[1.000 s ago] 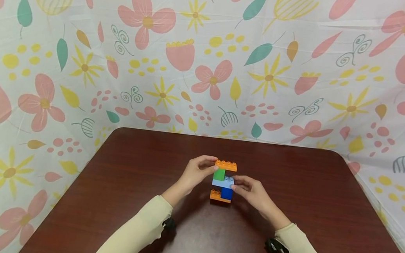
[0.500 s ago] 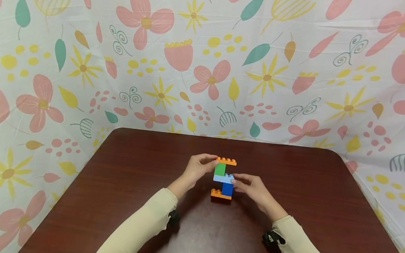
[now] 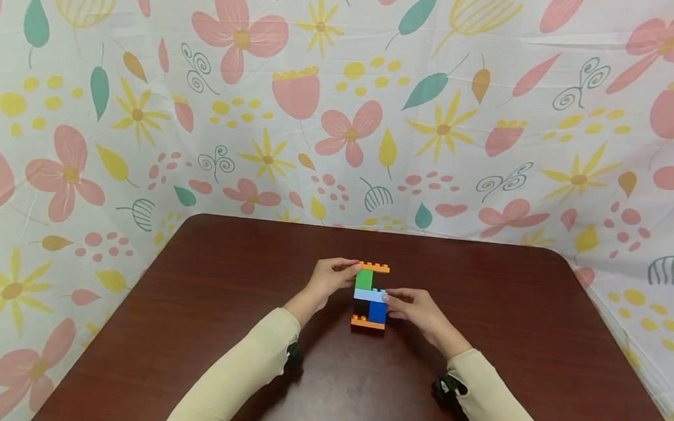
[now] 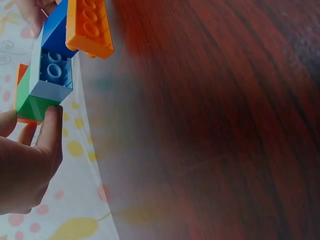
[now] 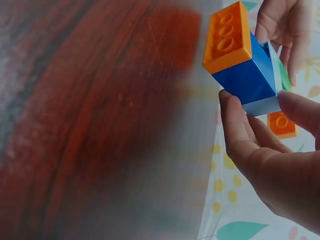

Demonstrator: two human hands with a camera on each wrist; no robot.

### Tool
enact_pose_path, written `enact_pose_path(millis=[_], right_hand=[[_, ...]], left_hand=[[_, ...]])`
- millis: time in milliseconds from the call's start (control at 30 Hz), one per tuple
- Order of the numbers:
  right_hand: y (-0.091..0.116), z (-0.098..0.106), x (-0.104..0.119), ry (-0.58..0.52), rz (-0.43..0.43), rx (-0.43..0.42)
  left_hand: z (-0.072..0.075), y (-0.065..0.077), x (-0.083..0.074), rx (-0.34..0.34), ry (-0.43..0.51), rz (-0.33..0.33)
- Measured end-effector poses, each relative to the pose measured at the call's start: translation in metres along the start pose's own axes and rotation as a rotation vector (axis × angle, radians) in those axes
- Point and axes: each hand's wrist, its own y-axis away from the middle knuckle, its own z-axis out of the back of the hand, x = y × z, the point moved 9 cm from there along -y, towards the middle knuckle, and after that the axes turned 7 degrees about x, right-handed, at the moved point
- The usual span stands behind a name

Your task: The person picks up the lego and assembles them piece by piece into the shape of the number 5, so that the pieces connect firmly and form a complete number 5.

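Both hands hold one stack of toy building bricks upright above the table. From the top it runs: an orange brick (image 3: 376, 268), a green brick (image 3: 364, 279), a light blue brick (image 3: 368, 295), a dark blue brick (image 3: 377, 312) and a lower orange brick (image 3: 367, 325). My left hand (image 3: 326, 281) pinches the upper left side at the green brick and top orange brick. On the right, my right hand (image 3: 424, 311) grips the light blue brick between thumb and fingers. Both wrist views show the hollow underside of the lower orange brick (image 5: 229, 40).
A dark brown wooden table (image 3: 240, 256) with rounded far corners lies beneath the hands. Behind it hangs a white cloth (image 3: 344, 106) printed with flowers and leaves. Cream sleeves (image 3: 232, 373) cover both forearms, and a black device (image 3: 448, 386) sits at the right wrist.
The stack has risen slightly and tipped, so its front faces show more and its stud tops less. Both hands keep their hold and move with it.
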Motion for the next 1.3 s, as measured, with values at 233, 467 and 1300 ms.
enact_pose_path(millis=[233, 467, 1300], right_hand=[[-0.007, -0.001, -0.004, 0.000, -0.038, 0.004], [-0.011, -0.001, -0.007, -0.007, -0.065, 0.008], [-0.015, 0.000, -0.011, -0.006, -0.129, -0.052]], left_hand=[[0.002, -0.005, 0.008, 0.001, -0.001, 0.036], [0.001, -0.009, 0.011, 0.006, 0.032, 0.067], [0.002, -0.020, 0.029, -0.029, 0.040, 0.163]])
